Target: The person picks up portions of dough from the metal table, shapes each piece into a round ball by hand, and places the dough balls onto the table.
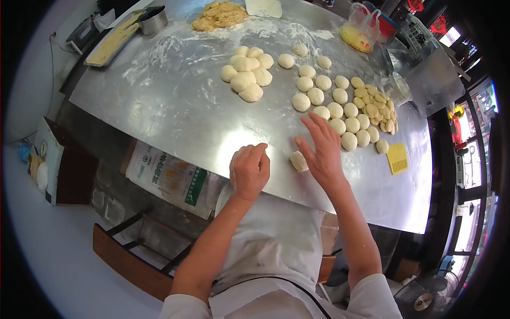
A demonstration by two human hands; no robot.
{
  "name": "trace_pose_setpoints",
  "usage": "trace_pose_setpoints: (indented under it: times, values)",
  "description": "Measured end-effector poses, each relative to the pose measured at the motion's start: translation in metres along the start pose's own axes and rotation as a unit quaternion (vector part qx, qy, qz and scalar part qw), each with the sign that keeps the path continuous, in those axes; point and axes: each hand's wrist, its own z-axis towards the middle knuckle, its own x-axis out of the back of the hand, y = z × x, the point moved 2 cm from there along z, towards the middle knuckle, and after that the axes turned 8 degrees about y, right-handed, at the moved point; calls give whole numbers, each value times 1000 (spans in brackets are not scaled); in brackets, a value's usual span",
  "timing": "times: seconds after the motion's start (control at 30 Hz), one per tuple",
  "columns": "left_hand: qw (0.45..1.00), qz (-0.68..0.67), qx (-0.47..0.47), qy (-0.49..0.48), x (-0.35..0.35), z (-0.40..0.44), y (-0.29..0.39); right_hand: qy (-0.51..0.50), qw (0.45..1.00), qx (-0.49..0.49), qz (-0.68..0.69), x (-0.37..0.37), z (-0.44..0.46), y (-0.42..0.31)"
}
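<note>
My left hand (249,171) is curled closed above the near edge of the steel table; whatever its fingers may hold is hidden. My right hand (325,154) is open, fingers stretched out toward the rows of round dough balls (335,110). A single dough ball (298,161) lies on the table beside my right palm, just under the thumb, and partly covered. Further left sits a cluster of larger dough balls (243,81), pressed against each other. Small flattened dough pieces (374,103) are piled to the right of the rows.
A yellow scraper (397,159) lies at the right of the steel table (175,122). Toward the back are a big dough mass (219,16), a metal pot (153,22), a tray (112,43) and a plastic bag (360,33). A wooden chair (130,263) stands at lower left.
</note>
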Motion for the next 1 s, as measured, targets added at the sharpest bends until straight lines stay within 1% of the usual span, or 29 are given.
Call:
trace_pose_setpoints:
  times: [0.1,0.2,0.27,0.3,0.33,0.37,0.4,0.43,0.47,0.5,0.53,0.57,0.6,0.67,0.7,0.73,0.77,0.8,0.9,1.0]
  values:
    - [1000,5,-1,-3,-1,0,0,-35,993,63,-99,-71,-27,17]
    - [1000,17,4,-7,-1,0,2,-24,993,38,-106,-69,-29,23]
    - [999,-13,30,-12,0,0,2,-62,997,-25,46,-73,-26,51]
    - [998,-25,46,-16,2,-5,2,-85,987,-56,125,-73,-28,62]
    - [994,-55,85,-28,5,-8,2,-43,965,-143,215,-56,-26,58]
    - [988,-82,126,-40,9,-14,2,-3,925,-228,304,-35,-31,53]
    - [979,-110,166,-54,14,-19,3,37,867,-312,386,-21,-39,51]
    - [967,-141,203,-65,17,-22,7,28,932,-255,256,-21,-51,54]
    - [953,-174,237,-77,18,-24,14,32,967,-188,168,-24,-63,54]
    - [936,-207,271,-91,17,-27,18,35,989,-121,77,-22,-70,39]
    - [910,-256,310,-99,14,-33,19,37,998,-57,-17,-24,-75,26]
    - [880,-304,348,-109,9,-39,19,73,995,-60,27,-27,-74,21]
    - [847,-350,383,-116,6,-38,24,62,990,-82,92,-31,-77,19]
    - [823,-346,432,-131,8,-36,35,41,967,-118,224,-36,-79,18]
    - [810,-342,456,-137,12,-33,43,48,960,-122,249,-35,-82,19]
    - [804,-340,460,-162,17,-31,50,43,919,-194,341,-33,-85,22]
    - [797,-339,465,-184,22,-30,54,34,864,-261,429,-32,-89,27]
    - [788,-336,473,-205,26,-29,57,20,797,-325,510,-32,-94,31]
    - [662,-438,546,-269,27,-33,67,-60,743,-308,591,5,-101,13]
    - [552,-513,543,-371,20,-40,79,-98,853,-211,468,29,-107,-9]
